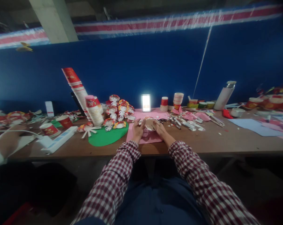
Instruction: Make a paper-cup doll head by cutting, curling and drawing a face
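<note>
My left hand (138,128) and my right hand (160,128) are closed around opposite sides of a paper cup (151,123). One round pale end of the cup faces me; whether it is the mouth or the base I cannot tell. The cup is held above a pink paper sheet (130,132) near the table's front edge. Left of the sheet lies a green rounded paper (106,137), with several cut-paper figures (118,111) bunched along its far side. A small pink shape (145,133) shows under the cup, too blurred to name.
Tall stacks of red and white cups (94,111) lean at the left, beside a white power strip (59,140). Pens and paper scraps (190,122) litter the right, with a thermos (224,95) behind. A lit screen (146,103) stands ahead. Another person's arm (5,142) reaches in far left.
</note>
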### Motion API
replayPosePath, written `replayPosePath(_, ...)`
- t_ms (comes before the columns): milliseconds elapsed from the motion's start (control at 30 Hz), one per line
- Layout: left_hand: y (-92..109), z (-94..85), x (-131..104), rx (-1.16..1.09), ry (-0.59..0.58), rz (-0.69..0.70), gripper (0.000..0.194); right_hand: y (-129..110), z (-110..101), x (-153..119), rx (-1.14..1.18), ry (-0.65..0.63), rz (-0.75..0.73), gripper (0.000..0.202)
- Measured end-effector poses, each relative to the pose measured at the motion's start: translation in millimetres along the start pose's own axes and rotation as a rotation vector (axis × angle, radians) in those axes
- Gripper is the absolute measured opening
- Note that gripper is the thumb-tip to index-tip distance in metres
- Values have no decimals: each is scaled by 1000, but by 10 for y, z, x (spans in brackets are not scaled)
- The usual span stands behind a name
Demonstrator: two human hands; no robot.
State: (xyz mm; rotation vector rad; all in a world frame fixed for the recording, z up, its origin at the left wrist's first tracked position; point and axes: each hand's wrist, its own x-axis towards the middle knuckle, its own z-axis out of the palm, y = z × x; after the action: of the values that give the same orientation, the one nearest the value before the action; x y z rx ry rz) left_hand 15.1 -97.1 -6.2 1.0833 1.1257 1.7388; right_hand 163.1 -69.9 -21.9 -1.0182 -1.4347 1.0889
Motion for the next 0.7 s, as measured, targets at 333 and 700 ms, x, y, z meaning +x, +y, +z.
replayPosePath(333,-45,20,18,-90,-10,-27,32,-112,-6,-87,16,-77,-48,31)
replayPosePath(700,-59,-16,11,-152,-59,-104,43,-162,30,-112,100,-107,-132,33)
